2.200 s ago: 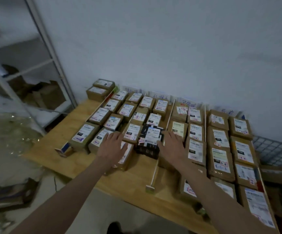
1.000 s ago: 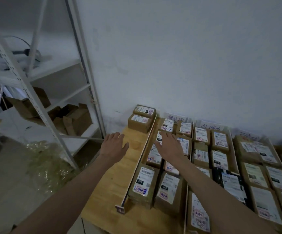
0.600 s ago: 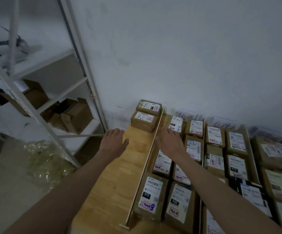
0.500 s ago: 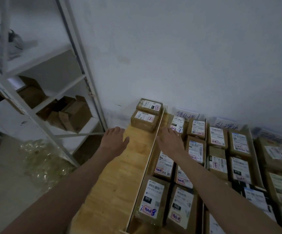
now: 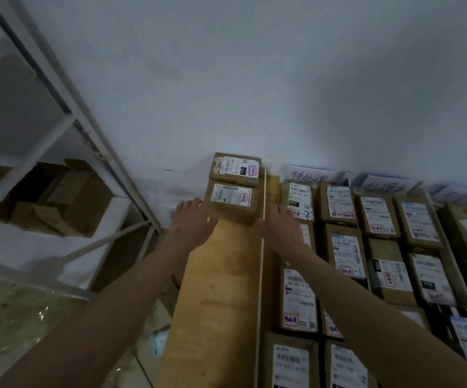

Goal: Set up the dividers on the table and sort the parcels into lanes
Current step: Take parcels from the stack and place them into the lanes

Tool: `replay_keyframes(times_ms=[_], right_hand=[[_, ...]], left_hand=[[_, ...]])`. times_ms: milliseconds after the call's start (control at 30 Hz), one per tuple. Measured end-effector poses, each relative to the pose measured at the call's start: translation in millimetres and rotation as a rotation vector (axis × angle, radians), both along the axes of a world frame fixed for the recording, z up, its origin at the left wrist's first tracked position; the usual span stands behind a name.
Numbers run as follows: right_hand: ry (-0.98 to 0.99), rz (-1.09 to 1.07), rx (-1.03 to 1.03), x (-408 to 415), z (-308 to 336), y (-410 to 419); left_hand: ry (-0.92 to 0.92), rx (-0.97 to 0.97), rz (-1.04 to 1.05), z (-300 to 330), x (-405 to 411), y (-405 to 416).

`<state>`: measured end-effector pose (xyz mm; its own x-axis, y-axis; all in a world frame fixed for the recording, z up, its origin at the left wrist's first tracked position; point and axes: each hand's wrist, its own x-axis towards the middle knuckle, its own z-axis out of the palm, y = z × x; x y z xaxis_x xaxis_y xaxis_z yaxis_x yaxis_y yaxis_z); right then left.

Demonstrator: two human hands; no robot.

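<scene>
Both arms are stretched out toward 12 o'clock, palms down. The left hand (image 5: 191,219) sits flat with its fingers (image 5: 187,205) straight and spread, holding nothing, right at the near-left corner of the closer of two parcels (image 5: 231,201) stacked front to back against the wall; can't tell if it's actually touching the cardboard. The right hand (image 5: 278,224) is flat too, fingers relaxed and gripping nothing, lying over the parcels just right of the divider (image 5: 261,247), thumb side near the strip.

That divider is a thin pale strip running from about 6 o'clock up to 12 along the wooden worktop (image 5: 218,289). Left of it the lane is bare wood apart from those two boxes at the far end. Right of it, toward 3 o'clock, the sorted parcels (image 5: 347,256) lie in tight rows with white labels up, and handwritten lane signs (image 5: 310,175) lean against the wall behind them.

Compared with half a second ago, both hands have pushed further forward: the left was hovering over open wood short of the two boxes, now it's at the nearer one. The right has crept up the first lane too. The view has also moved closer, so the metal shelf (image 5: 67,107) at 9 o'clock with its cardboard boxes (image 5: 70,200) fills more of the left side.
</scene>
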<state>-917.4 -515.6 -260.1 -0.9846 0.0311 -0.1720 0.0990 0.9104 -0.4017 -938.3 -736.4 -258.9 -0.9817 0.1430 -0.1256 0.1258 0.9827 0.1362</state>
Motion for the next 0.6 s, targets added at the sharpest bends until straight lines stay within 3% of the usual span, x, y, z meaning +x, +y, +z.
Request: replay_keyframes(times_ms=[400,600], right_hand=[[-0.079,0.027,0.074,-100,-85,-19],[0.096,0.077,0.095,-68,-104,-28]], left_hand=[[0.030,0.070,-0.075,-89,-93,2],[0.089,0.112,-0.073,-103,-82,-7]])
